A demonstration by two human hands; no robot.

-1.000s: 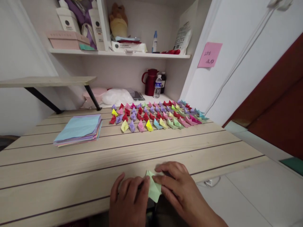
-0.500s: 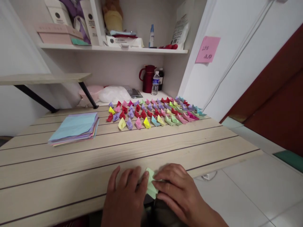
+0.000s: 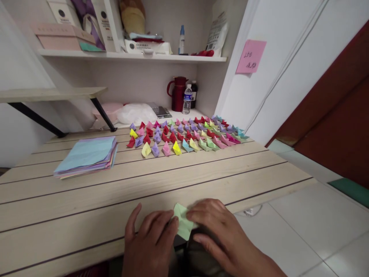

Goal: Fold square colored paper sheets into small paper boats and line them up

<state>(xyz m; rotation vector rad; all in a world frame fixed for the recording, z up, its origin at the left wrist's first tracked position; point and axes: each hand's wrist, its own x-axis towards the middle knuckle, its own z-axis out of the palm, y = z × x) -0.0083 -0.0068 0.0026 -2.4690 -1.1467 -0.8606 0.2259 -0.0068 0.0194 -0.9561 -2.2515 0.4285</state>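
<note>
A small piece of light green paper (image 3: pixel 183 222), folded into a diamond-like shape with creases, is at the table's front edge between my hands. My left hand (image 3: pixel 152 234) holds its left side with the fingertips, the little finger raised away. On the right side, the fingertips of my right hand (image 3: pixel 217 227) rest against the paper's edge, while the thumb sits lower, near its bottom corner. Farther back, several rows of folded paper boats (image 3: pixel 177 148) in many colours stand on the table. A stack of square coloured paper (image 3: pixel 88 156), light blue on top, lies at the left.
The wooden table (image 3: pixel 138 188) has dark seams. Behind it, a white shelf holds a dark red jug (image 3: pixel 179 94), a water bottle (image 3: pixel 187 100) and a plastic bag (image 3: pixel 137 113). A small raised shelf (image 3: pixel 54 94) stands at left; a pink note (image 3: pixel 251 56) hangs on the wall.
My right fingers have drawn back toward the paper's right edge, and the thumb has spread from them, showing more of the green paper. My left fingers have shifted slightly left. The view has tilted slightly.
</note>
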